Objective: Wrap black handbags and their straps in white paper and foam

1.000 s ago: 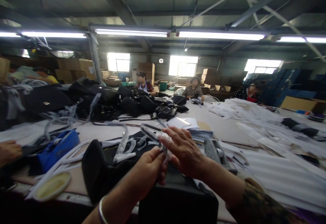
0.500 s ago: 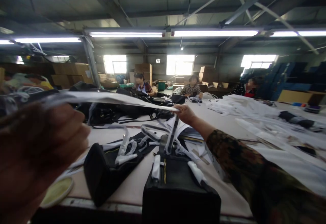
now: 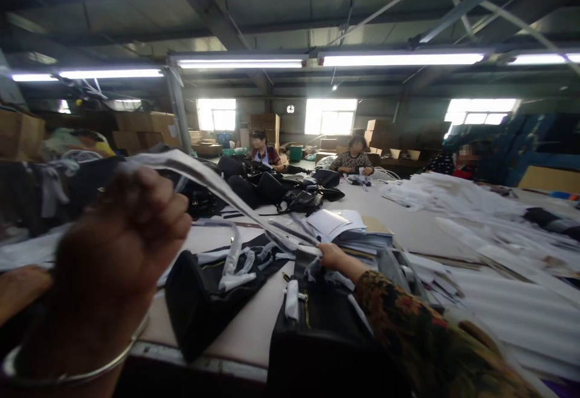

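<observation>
My left hand (image 3: 118,259) is raised close to the camera, blurred, its fingers closed on one end of a long white wrapping strip (image 3: 212,183). The strip runs down and right to my right hand (image 3: 330,256), which pinches its other end just above a black handbag (image 3: 326,331) standing at the table's near edge. White wrapped pieces lie on top of that bag. A silver bangle circles my left wrist.
Another black bag (image 3: 199,307) lies left of the handbag among loose white strips. A paper stack (image 3: 348,232) sits behind my right hand, white foam sheets (image 3: 489,247) spread at the right. Black bags (image 3: 272,189) are heaped mid-table; people sit at the far end. Another person's hand (image 3: 22,286) shows at the left.
My hands, together over the bag a second ago, pulled apart and drew the strip out. Since then my right hand has dropped to the handbag's top.
</observation>
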Demonstrator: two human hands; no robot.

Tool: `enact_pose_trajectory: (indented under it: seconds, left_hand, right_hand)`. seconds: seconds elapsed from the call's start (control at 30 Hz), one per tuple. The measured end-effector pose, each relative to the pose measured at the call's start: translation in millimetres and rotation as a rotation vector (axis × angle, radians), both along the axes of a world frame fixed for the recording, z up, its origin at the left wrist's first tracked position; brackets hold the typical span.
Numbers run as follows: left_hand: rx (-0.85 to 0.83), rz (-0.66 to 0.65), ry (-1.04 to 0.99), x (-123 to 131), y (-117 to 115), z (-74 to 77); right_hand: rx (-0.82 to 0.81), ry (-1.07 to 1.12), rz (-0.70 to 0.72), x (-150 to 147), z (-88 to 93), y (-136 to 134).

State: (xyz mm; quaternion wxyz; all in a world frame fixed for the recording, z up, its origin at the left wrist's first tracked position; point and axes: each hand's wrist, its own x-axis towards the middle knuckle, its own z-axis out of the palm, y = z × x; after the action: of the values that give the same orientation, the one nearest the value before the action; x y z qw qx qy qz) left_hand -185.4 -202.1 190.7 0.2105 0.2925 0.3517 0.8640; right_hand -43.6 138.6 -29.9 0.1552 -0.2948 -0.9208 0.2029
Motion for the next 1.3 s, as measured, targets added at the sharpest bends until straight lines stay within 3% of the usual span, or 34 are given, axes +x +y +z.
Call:
enact_pose_trajectory:
  seconds: [0.07,0.2,0.27,0.3,0.4,0.5,0.57,0.63,0.73,0.87,0.97,1.1,1.3]
  left_hand:
    - [0.016,-0.076,0.043,19,21,-25.7]
    - [-0.231,-0.126,-0.193,40,59,-98.3]
    - [-0.312,-0.197,-0.244,50,71,-130.3]
    - [-0.326,-0.251,-0.242,55,76,-142.9]
    - [-0.353,-0.384,-0.193,70,82,-165.8]
    - [-0.423,-0.387,-0.102,77,79,-170.8]
    - [-0.501,-0.333,-0.001,77,74,-167.6]
    - [-0.588,-0.259,0.101,76,68,-161.4]
    - [-0.698,-0.214,0.140,71,57,-150.8]
    - [-0.757,-0.318,0.087,70,46,-142.3]
    - [-0.756,-0.429,0.136,74,40,-143.7]
    - [-0.772,-0.477,0.187,78,36,-150.9]
    - [-0.747,-0.483,0.218,70,34,-152.6]
  right_hand:
    - [-0.019,0.061,-0.016,7,15.6,0]
    - [-0.118,0.191,0.003,17,54.7,-37]
    - [-0.229,0.230,0.096,26,68.2,-75]
    - [-0.375,0.282,0.206,30,72.5,-95]
    - [-0.599,0.352,0.423,41,74.6,-145]
    - [-0.794,0.337,0.310,43,62.8,-165]
    - [-0.808,0.347,0.227,42,52.3,-168]
    - [-0.675,0.349,0.269,44,45.5,-166]
    - [-0.334,0.353,0.391,49,49.5,-158]
    - [0.137,0.575,0.429,48,73.4,-141]
    - [0.403,0.551,0.581,35,86.6,-133]
    - [0.477,0.528,0.668,21,88.0,-130]
    - [0.507,0.508,0.633,28,82.7,-124]
